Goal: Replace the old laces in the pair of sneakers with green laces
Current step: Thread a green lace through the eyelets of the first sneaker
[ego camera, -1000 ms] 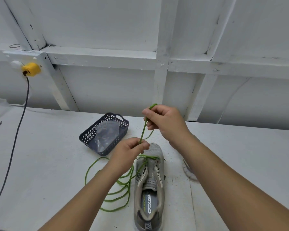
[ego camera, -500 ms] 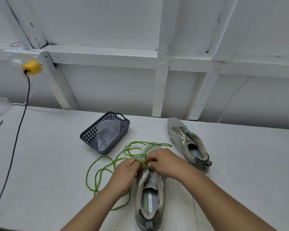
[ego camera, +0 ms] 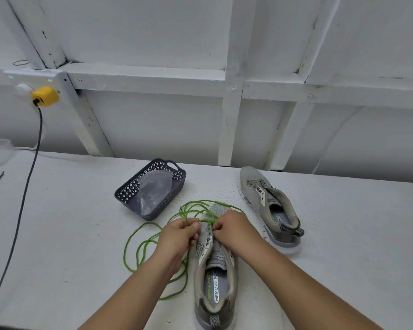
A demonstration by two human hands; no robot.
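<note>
Both hands, left hand point(ego camera: 180, 234) and right hand point(ego camera: 231, 228), are pinching the green lace point(ego camera: 138, 248) over the near sneaker point(ego camera: 215, 270), seemingly to be threading its front eyelets.

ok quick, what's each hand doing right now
Left hand: fingers curled, pinching the green lace beside the near sneaker.
Right hand: fingers curled on the lace at the sneaker's front eyelets.

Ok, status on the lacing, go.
Both hands at the near sneaker toe eyelets: left hand pinches the green lace, right hand grips it too. Lace slack looped on table. Second sneaker unlaced. Nothing in the way.
</note>
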